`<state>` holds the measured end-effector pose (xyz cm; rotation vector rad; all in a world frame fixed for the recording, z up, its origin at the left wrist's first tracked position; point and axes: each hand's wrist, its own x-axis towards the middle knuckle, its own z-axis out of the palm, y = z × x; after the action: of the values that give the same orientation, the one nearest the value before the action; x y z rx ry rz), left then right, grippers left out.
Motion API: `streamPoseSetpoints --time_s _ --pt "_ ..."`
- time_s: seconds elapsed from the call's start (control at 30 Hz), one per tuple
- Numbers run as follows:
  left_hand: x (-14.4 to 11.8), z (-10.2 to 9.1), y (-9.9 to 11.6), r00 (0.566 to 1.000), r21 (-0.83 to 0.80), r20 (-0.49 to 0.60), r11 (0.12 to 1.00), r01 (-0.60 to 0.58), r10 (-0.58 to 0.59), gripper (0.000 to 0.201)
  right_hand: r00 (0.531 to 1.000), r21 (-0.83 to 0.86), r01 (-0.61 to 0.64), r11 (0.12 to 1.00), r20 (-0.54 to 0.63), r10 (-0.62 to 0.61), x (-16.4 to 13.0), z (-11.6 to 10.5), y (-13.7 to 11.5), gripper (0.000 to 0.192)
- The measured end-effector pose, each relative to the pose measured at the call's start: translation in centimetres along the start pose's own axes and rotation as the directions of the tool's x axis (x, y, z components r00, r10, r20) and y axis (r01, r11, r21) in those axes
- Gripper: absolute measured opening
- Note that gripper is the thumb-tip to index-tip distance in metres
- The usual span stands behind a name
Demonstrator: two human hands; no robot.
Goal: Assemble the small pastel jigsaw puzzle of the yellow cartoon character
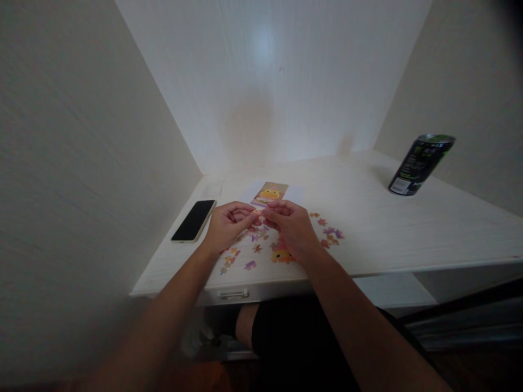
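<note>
Both hands meet above the middle of the white worktop (pixel 408 218), a little back from its near edge. The left hand (pixel 226 224) and the right hand (pixel 291 227) have their fingertips drawn together, and between them sits a small puzzle piece (pixel 257 213), pale orange and pink. The piece lies right at the meeting point of the two grips, pinched narrowly from both sides and lifted clear of the surface (how much of it each hand covers is hard to tell at this size). Both grips are closed tight on it, fingers curled inward.

Under and around the hands lie loose puzzle pieces (pixel 332 235) in purple, orange and pink, scattered across the worktop toward the near edge and out to the right of the right hand. A joined orange cluster (pixel 281 256) lies just beside the right wrist, partly hidden by it. Just beyond the fingertips, toward the back wall, a reference picture (pixel 269 193) with a yellow figure lies flat on a white sheet.

A dark phone (pixel 194 220) lies face up near the left edge, just beside the left hand. A black and green can (pixel 420 164) stands well apart by the right wall.
</note>
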<state>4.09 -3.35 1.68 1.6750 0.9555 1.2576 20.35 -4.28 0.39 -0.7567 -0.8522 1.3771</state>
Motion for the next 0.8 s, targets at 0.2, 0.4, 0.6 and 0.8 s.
streamPoseSetpoints --time_s 0.2,0.4,0.6,0.8 --pt "-0.10 -0.06 0.25 0.999 -0.038 0.015 0.999 0.030 -0.030 0.031 0.999 -0.003 -0.018 1.000 -0.033 0.018 -0.04 0.11 -0.15 0.030" --pt "-0.11 -0.09 0.37 0.999 -0.053 0.003 0.998 0.040 -0.040 0.030 0.998 -0.062 0.067 0.996 -0.009 -0.067 0.07 0.04 -0.05 0.028" --pt "-0.14 0.05 0.39 1.000 -0.037 -0.022 0.999 0.015 -0.016 0.032 0.992 -0.116 0.129 0.985 -0.002 -0.130 0.11 -0.15 0.16 0.031" --pt "-0.10 0.13 0.36 1.000 -0.070 -0.021 0.997 0.011 -0.013 0.032 0.985 -0.142 0.164 0.976 -0.022 -0.169 0.18 0.10 0.15 0.031"
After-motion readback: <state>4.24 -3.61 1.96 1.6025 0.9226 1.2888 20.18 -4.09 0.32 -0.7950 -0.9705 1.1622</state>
